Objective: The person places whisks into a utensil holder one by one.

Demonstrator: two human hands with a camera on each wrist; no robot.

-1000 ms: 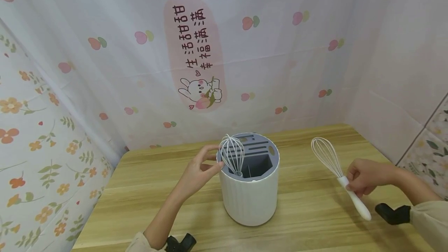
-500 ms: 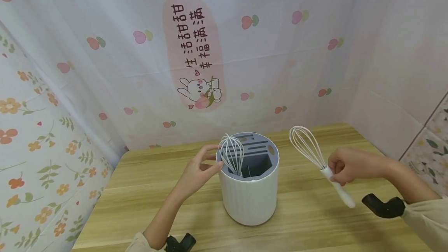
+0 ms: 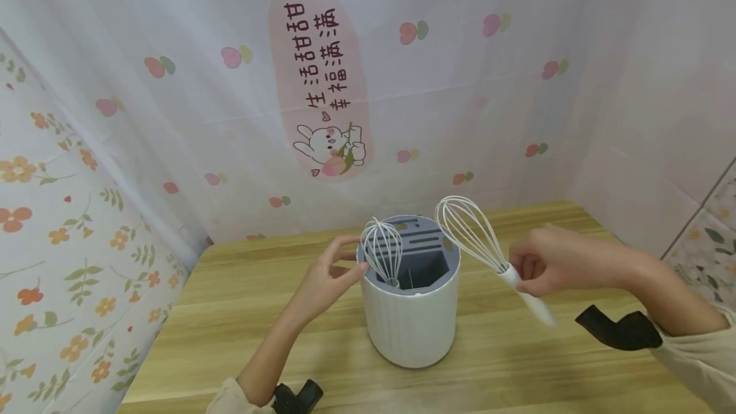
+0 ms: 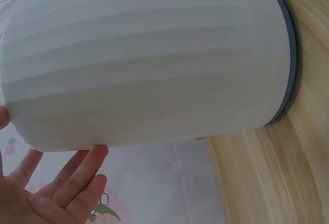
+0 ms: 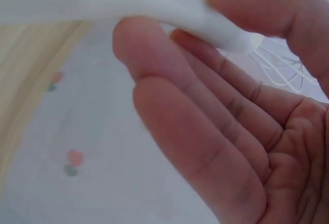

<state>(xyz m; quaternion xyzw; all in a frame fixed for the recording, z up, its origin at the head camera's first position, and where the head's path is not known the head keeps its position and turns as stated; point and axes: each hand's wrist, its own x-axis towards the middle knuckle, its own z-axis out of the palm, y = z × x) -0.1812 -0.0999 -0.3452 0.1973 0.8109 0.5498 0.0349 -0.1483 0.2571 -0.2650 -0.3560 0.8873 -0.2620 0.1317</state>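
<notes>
A white ribbed utensil holder [image 3: 411, 331] with a grey slotted top stands upright on the table. One whisk [image 3: 382, 248] stands in it at the left, wire end up, its handle hidden inside. Against the holder's left side rests my left hand [image 3: 322, 283], fingers fairly straight; in the left wrist view the fingertips [image 4: 97, 154] touch the ribbed wall. To the right, my right hand [image 3: 546, 264] pinches a second whisk [image 3: 468, 229] by its white handle. This whisk tilts, wires up and to the left, overlapping the holder's right rim in the head view.
The wooden table [image 3: 259, 312] spreads around the holder. Behind it hangs a white curtain [image 3: 460, 101] with a fruit pattern and a pink printed patch. A floral cloth [image 3: 63, 260] hangs at the left. Black curved pieces [image 3: 618, 329] sit at both wrists.
My right hand has carried its whisk leftward and slightly up, bringing the wires over to the holder's right edge. The left hand and the holder have stayed put.
</notes>
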